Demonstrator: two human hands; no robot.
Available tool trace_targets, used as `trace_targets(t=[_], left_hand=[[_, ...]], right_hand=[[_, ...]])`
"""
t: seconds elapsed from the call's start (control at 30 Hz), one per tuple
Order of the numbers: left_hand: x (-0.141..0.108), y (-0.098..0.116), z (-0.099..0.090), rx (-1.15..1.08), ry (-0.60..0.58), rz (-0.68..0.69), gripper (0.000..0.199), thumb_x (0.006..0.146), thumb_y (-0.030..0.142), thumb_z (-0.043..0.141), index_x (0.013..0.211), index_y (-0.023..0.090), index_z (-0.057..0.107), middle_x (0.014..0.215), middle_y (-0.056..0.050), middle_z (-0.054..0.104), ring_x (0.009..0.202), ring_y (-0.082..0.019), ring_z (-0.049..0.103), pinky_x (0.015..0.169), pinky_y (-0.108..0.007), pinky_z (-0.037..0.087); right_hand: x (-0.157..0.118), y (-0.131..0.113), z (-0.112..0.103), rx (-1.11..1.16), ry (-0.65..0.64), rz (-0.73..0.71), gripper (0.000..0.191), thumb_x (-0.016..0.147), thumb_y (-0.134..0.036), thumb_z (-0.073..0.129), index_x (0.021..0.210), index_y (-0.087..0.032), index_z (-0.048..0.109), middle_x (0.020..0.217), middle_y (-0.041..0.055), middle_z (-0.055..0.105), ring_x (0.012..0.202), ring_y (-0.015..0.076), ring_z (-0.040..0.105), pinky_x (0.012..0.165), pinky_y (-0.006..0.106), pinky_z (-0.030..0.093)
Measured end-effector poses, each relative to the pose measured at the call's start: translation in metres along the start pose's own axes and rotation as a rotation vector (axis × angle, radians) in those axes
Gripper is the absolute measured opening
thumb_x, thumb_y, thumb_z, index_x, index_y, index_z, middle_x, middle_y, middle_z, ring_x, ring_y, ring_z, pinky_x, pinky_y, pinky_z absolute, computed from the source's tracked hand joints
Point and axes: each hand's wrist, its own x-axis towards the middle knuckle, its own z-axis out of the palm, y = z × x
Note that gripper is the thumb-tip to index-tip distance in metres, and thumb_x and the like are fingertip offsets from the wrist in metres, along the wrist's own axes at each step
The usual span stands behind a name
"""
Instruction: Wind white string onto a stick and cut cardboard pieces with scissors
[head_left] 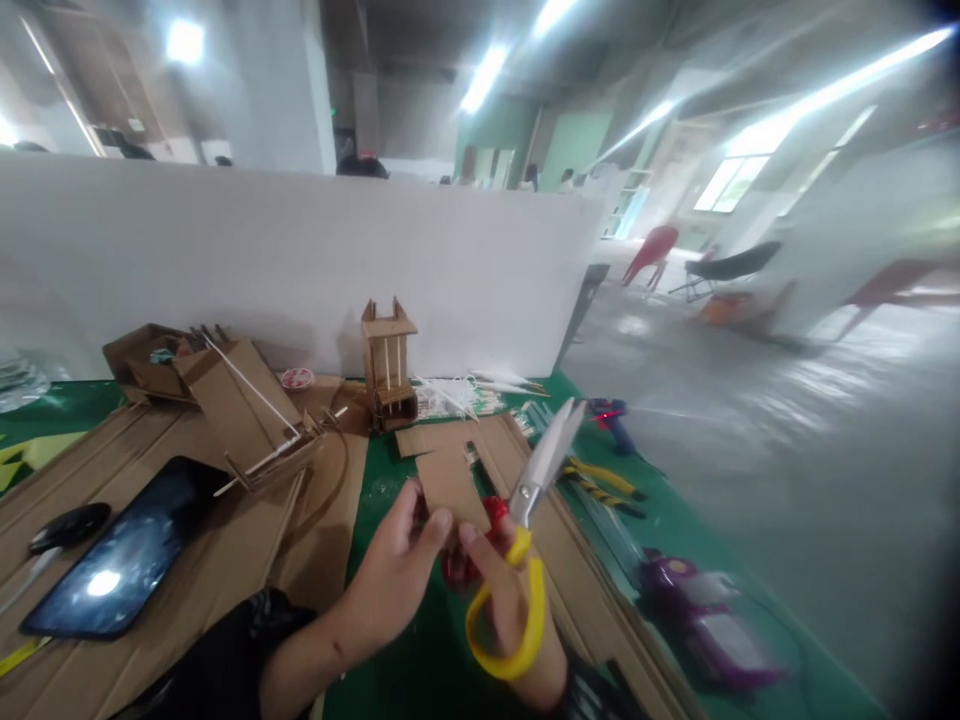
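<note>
A small cardboard piece (448, 485) is pinched between my two hands at the middle of the view. My left hand (401, 550) grips its lower left edge with thumb and fingers. My right hand (499, 580) holds its lower right edge, and yellow-handled scissors (531, 490) hang from that same hand, blades parted slightly and pointing up and right. Something red (495, 512), too hidden to name, shows behind the right fingers. Longer cardboard strips (551, 540) lie on the green table (382, 500) beneath and beyond the hands.
Left are a phone (131, 550), cardboard sheets and a cardboard structure with sticks (247, 400). A small cardboard frame (388, 365) stands by the white partition (300, 260). Pliers (604, 480), a glue gun (611, 420) and a purple object (705, 620) lie right.
</note>
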Motion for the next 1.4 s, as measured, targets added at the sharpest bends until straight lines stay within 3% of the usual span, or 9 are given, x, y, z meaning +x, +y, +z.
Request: trace_targets(t=[0.07, 0.17, 0.27, 0.47, 0.67, 0.83, 1.03, 1.27, 1.4], left_hand=[[0.004, 0.005, -0.006, 0.088, 0.123, 0.028, 0.018, 0.094, 0.04, 0.045, 0.097, 0.022, 0.044, 0.071, 0.003, 0.054, 0.062, -0.013, 0.056, 0.063, -0.027, 0.049], [0.009, 0.02, -0.019, 0.163, 0.286, 0.067, 0.011, 0.095, 0.034, 0.038, 0.099, 0.024, 0.04, 0.061, 0.007, 0.051, 0.051, -0.012, 0.053, 0.053, -0.024, 0.047], [0.01, 0.035, -0.026, 0.243, 0.334, 0.125, 0.008, 0.095, 0.03, 0.037, 0.1, 0.024, 0.037, 0.05, 0.011, 0.047, 0.04, -0.011, 0.049, 0.046, -0.021, 0.045], [0.005, 0.048, -0.028, 0.233, 0.316, 0.192, 0.011, 0.094, 0.03, 0.038, 0.103, 0.025, 0.033, 0.048, 0.014, 0.04, 0.032, -0.009, 0.042, 0.033, -0.016, 0.037], [0.003, 0.046, -0.025, 0.226, 0.306, 0.171, 0.017, 0.094, 0.031, 0.038, 0.109, 0.025, 0.034, 0.051, 0.013, 0.038, 0.033, -0.009, 0.041, 0.033, -0.017, 0.04], [0.003, 0.045, -0.024, 0.219, 0.279, 0.159, 0.023, 0.093, 0.033, 0.041, 0.114, 0.025, 0.035, 0.051, 0.013, 0.039, 0.032, -0.008, 0.041, 0.033, -0.016, 0.039], [0.003, 0.045, -0.025, 0.218, 0.262, 0.15, 0.023, 0.093, 0.034, 0.039, 0.114, 0.025, 0.036, 0.048, 0.013, 0.036, 0.03, -0.008, 0.036, 0.031, -0.015, 0.036], [0.003, 0.046, -0.026, 0.244, 0.258, 0.108, 0.024, 0.093, 0.031, 0.039, 0.117, 0.026, 0.036, 0.049, 0.012, 0.037, 0.03, -0.008, 0.037, 0.03, -0.015, 0.034], [0.002, 0.045, -0.026, 0.241, 0.251, 0.108, 0.022, 0.094, 0.031, 0.039, 0.115, 0.029, 0.036, 0.056, 0.01, 0.041, 0.03, -0.007, 0.037, 0.03, -0.015, 0.033]], right_hand=[[-0.004, -0.001, 0.0, 0.023, -0.014, 0.027, 0.037, 0.086, -0.056, 0.053, 0.079, -0.021, 0.055, 0.061, -0.0012, 0.05, 0.051, 0.0141, 0.048, 0.045, 0.026, 0.038], [-0.015, -0.002, 0.002, -0.074, -0.029, -0.02, 0.042, 0.085, -0.062, 0.052, 0.081, -0.02, 0.059, 0.068, 0.0008, 0.052, 0.061, 0.016, 0.049, 0.054, 0.028, 0.042], [-0.027, -0.002, 0.008, -0.146, -0.099, -0.034, 0.048, 0.08, -0.067, 0.054, 0.093, -0.021, 0.061, 0.078, 0.0025, 0.056, 0.067, 0.0178, 0.05, 0.058, 0.03, 0.043], [-0.034, -0.005, 0.017, -0.227, -0.162, -0.075, 0.045, 0.082, -0.065, 0.052, 0.099, -0.024, 0.062, 0.077, 0.0023, 0.056, 0.065, 0.0185, 0.049, 0.061, 0.032, 0.042], [-0.033, -0.002, 0.02, -0.21, -0.242, -0.111, 0.048, 0.079, -0.07, 0.05, 0.089, -0.023, 0.056, 0.066, -0.0006, 0.049, 0.054, 0.014, 0.04, 0.049, 0.028, 0.03], [-0.036, 0.0, 0.022, -0.176, -0.202, -0.07, 0.048, 0.08, -0.069, 0.051, 0.09, -0.023, 0.055, 0.065, -0.0024, 0.046, 0.049, 0.0108, 0.035, 0.048, 0.027, 0.032], [-0.037, 0.004, 0.02, -0.232, -0.091, -0.133, 0.04, 0.08, -0.064, 0.056, 0.083, -0.024, 0.058, 0.071, 0.0013, 0.051, 0.062, 0.0175, 0.046, 0.057, 0.031, 0.039], [-0.032, 0.012, 0.025, -0.155, -0.174, -0.103, 0.059, 0.077, -0.077, 0.045, 0.095, -0.022, 0.057, 0.072, 0.0004, 0.05, 0.049, 0.0104, 0.033, 0.046, 0.027, 0.026], [-0.033, 0.008, 0.023, -0.218, -0.174, -0.127, 0.056, 0.081, -0.074, 0.043, 0.098, -0.023, 0.056, 0.07, 0.0, 0.05, 0.051, 0.0119, 0.036, 0.048, 0.028, 0.029]])
